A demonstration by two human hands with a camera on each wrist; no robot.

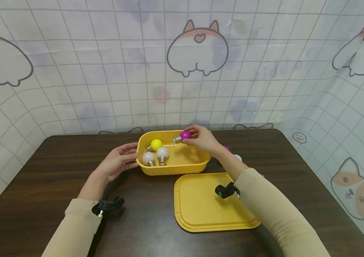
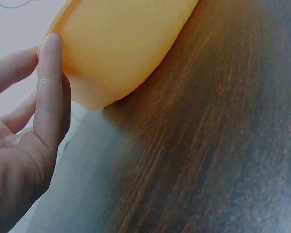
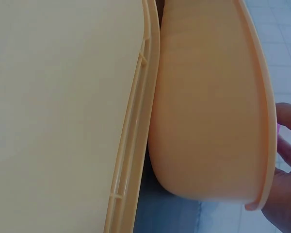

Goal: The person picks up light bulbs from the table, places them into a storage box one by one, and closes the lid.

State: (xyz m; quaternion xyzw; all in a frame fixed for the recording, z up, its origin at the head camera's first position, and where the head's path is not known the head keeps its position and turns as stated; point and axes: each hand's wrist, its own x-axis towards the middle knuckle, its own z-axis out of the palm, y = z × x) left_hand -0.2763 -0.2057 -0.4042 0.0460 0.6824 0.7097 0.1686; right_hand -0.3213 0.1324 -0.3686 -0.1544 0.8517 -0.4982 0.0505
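In the head view a yellow plastic box stands near the back of the table. Two white bulbs and a yellow bulb lie in its left half. My right hand pinches a purple light bulb by its round end, over the box's back right part, its metal screw base pointing left. My left hand rests its fingertips against the box's left end; in the left wrist view its fingers are nearly straight along the wall. The right wrist view mostly hides the held bulb behind the box rim.
A flat yellow lid lies on the dark wooden table in front of the box, under my right forearm. Beyond that forearm, another purple bulb and a white bulb show partly. A patterned cloth hangs behind the table.
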